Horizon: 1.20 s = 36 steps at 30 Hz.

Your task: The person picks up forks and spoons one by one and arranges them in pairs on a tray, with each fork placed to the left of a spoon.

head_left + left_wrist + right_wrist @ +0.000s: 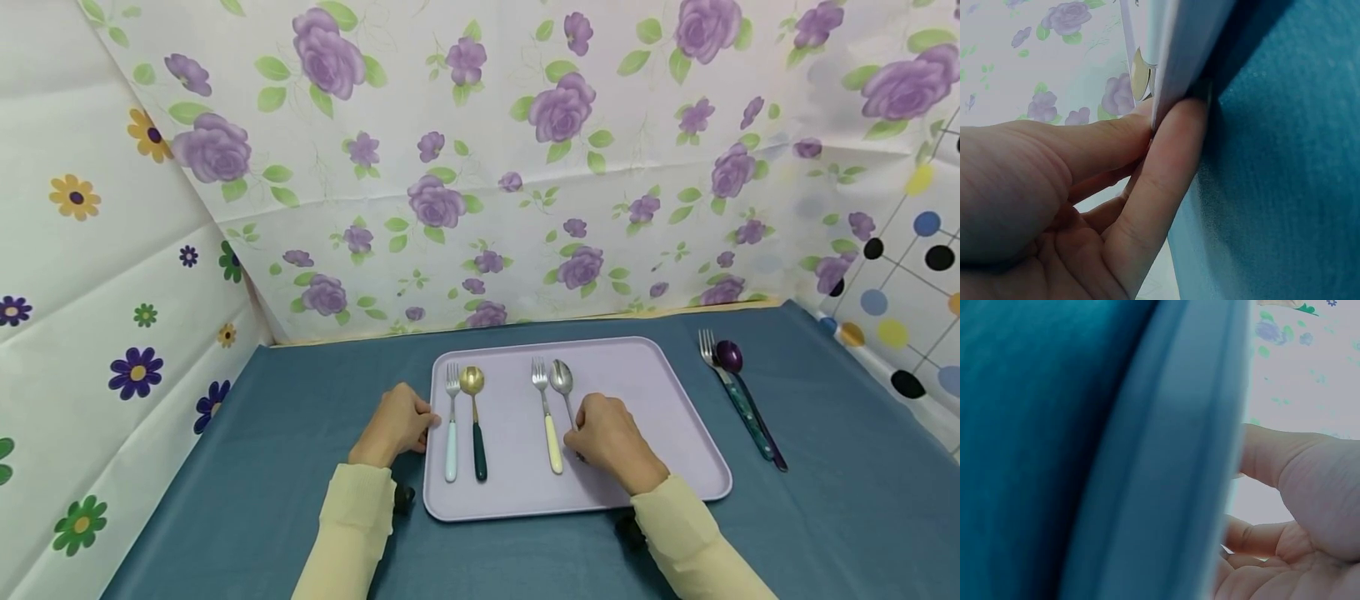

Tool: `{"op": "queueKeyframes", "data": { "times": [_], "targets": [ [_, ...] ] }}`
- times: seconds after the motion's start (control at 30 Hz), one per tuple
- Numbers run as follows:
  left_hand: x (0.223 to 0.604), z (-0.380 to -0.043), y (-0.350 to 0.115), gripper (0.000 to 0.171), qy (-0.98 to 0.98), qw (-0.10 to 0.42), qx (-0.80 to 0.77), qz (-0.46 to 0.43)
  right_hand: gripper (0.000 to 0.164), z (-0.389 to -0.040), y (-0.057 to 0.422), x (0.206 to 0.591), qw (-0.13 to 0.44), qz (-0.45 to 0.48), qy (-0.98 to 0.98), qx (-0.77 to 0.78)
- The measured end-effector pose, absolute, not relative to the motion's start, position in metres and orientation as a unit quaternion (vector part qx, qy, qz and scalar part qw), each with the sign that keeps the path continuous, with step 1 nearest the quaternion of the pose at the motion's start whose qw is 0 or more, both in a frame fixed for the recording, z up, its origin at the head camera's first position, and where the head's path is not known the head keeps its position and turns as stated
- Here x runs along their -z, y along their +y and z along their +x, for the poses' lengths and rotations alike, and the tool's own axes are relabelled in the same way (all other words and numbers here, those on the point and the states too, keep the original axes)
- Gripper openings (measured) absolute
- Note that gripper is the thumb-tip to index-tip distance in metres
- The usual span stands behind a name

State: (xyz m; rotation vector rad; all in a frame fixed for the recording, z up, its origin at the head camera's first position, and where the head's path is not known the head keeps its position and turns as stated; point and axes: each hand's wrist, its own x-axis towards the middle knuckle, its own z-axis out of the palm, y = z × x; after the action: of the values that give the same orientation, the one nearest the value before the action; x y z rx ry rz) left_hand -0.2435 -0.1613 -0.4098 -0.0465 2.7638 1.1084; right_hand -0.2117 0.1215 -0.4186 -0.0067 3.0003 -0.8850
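A pale lilac tray (510,493) lies on the table. My left hand (395,423) pinches its left rim, thumb on top and a finger underneath, as the left wrist view shows. On the tray are a fork with a light blue handle (452,450), a gold spoon with a dark green handle (479,450) and a fork with a yellow handle (553,442). Over the handle of a silver-headed spoon (562,379), my right hand (615,440) bends its fingers and holds it. In the right wrist view the tray's edge hides those fingertips.
To the right of the tray, a fork with a dark green handle (738,408) and a purple spoon (729,357) lie side by side on the blue tablecloth (847,500). A flowered sheet (495,233) hangs along the table's back edge.
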Motion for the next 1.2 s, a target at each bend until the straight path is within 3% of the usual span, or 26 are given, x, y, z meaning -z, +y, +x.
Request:
{"op": "queueKeyframes", "data": {
  "times": [1.2],
  "targets": [
    [0.4084, -0.2436, -0.1609, 0.013, 0.924, 0.090, -0.370, -0.023, 0.010, -0.2125, 0.1205, 0.4173, 0.013, -0.008, 0.957, 0.289]
  ]
}}
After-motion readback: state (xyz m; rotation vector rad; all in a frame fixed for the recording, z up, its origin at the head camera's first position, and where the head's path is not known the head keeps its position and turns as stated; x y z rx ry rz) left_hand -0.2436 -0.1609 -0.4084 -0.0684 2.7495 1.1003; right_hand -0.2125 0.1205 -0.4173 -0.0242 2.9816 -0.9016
